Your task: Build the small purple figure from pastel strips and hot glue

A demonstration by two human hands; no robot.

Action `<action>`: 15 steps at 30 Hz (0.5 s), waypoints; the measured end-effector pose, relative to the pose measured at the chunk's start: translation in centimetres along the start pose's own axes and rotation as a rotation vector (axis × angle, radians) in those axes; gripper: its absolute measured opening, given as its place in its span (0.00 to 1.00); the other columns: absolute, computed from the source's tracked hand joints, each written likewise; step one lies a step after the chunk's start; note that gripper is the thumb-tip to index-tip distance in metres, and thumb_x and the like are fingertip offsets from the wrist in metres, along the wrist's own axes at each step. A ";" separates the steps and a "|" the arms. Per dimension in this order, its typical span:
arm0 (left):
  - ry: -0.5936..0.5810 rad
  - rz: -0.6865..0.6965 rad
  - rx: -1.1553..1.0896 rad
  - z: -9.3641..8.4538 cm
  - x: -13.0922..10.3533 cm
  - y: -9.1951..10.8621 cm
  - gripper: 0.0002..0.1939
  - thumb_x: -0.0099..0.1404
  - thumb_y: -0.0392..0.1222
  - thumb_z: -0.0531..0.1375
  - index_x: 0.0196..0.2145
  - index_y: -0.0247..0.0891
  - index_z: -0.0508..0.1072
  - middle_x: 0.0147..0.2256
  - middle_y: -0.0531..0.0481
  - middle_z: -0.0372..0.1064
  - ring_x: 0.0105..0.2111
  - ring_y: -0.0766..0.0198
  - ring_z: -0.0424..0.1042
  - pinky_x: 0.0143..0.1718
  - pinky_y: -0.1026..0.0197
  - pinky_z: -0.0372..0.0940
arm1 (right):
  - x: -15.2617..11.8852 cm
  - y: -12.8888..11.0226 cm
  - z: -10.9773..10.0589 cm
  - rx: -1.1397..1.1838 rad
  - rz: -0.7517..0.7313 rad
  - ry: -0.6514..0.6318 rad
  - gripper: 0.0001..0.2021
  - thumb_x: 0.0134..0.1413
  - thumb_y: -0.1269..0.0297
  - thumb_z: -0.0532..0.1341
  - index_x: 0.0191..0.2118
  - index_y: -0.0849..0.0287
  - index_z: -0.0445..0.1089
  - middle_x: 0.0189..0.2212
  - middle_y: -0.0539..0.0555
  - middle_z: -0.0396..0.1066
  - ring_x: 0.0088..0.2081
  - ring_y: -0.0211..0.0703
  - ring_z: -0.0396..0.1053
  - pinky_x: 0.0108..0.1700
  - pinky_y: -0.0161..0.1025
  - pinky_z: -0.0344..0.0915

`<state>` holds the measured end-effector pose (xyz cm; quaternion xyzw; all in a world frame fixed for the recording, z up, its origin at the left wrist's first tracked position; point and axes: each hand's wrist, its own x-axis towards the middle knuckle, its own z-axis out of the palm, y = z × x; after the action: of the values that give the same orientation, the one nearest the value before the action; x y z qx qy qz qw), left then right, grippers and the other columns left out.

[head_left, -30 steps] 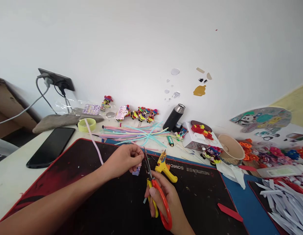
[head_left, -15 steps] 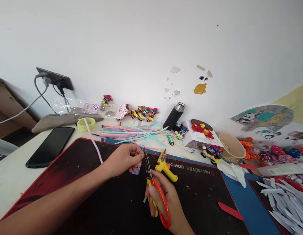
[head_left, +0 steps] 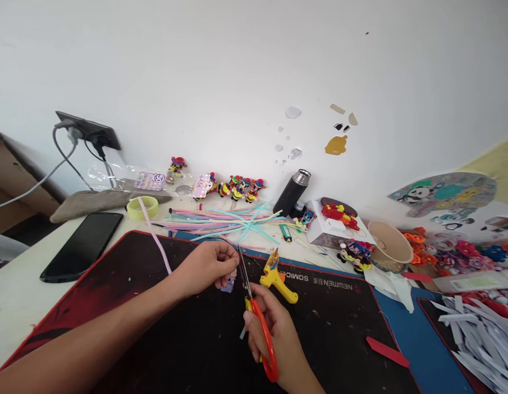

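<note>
Left hand [head_left: 206, 267]: The thumb and forefinger were pressed together at their tips, just beside the blades [head_left: 245, 278]. What lay exactly between the tips was too small to tell.
Lilac piece [head_left: 227, 285]: It was below the curled fingers of this hand, above the mat [head_left: 188, 345], and it seemed to be pinched there. I judge it light and soft, easy to crush; a gentle hold near its edge would be best.
Right hand [head_left: 280, 328]: The fingers were closed around the handles of the scissors [head_left: 267, 337], with the thumb in front.
Scissors: They were tilted, with the points directed away from the person and close to the left fingertips. They would feel stiff and somewhat heavier than the piece, I think; the handles were the safe place to hold, never the blades.
Nearby: The glue gun [head_left: 276, 278] lay on the mat beyond the right hand, and the stems [head_left: 221, 220] were spread on the table [head_left: 19, 298] behind.
Change: Compared with half a second earlier, the handles had come nearer together and the blades looked less spread. The left hand stayed almost in the same place.
</note>
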<state>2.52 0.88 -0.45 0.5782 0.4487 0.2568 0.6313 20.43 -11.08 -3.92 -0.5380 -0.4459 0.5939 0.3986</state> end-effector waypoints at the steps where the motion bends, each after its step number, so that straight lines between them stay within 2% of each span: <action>1: 0.003 -0.003 0.004 0.0 0.0 0.0 0.13 0.56 0.51 0.63 0.29 0.38 0.72 0.18 0.57 0.68 0.17 0.67 0.68 0.19 0.67 0.63 | 0.1 0.2 0.0 -0.003 -0.001 0.003 0.32 0.59 0.39 0.67 0.59 0.56 0.68 0.29 0.45 0.64 0.15 0.26 0.55 0.15 0.27 0.54; 5: 0.014 -0.016 0.016 -0.1 0.3 -0.4 0.13 0.56 0.51 0.63 0.28 0.39 0.71 0.17 0.58 0.67 0.16 0.67 0.68 0.18 0.67 0.62 | 0.5 1.2 0.0 -0.022 -0.005 -0.035 0.29 0.62 0.43 0.66 0.61 0.55 0.68 0.30 0.45 0.64 0.14 0.26 0.55 0.15 0.28 0.54; 8: 0.011 -0.019 0.004 -0.3 0.6 -0.8 0.12 0.57 0.50 0.63 0.28 0.39 0.72 0.17 0.58 0.67 0.16 0.67 0.67 0.18 0.67 0.61 | 0.9 1.7 -0.1 -0.061 0.015 -0.041 0.26 0.62 0.48 0.66 0.61 0.55 0.68 0.26 0.44 0.63 0.14 0.28 0.54 0.15 0.29 0.55; 15: 0.022 -0.026 -0.037 -0.9 0.9 -0.7 0.12 0.56 0.51 0.64 0.28 0.39 0.72 0.16 0.58 0.67 0.16 0.67 0.67 0.18 0.67 0.61 | 2.2 1.4 0.8 -0.127 0.034 0.016 0.14 0.60 0.60 0.67 0.50 0.55 0.73 0.21 0.42 0.59 0.15 0.30 0.53 0.17 0.29 0.51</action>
<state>2.04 1.99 -1.31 0.5579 0.4580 0.2630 0.6402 19.42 -9.51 -5.84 -0.5744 -0.4702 0.5670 0.3570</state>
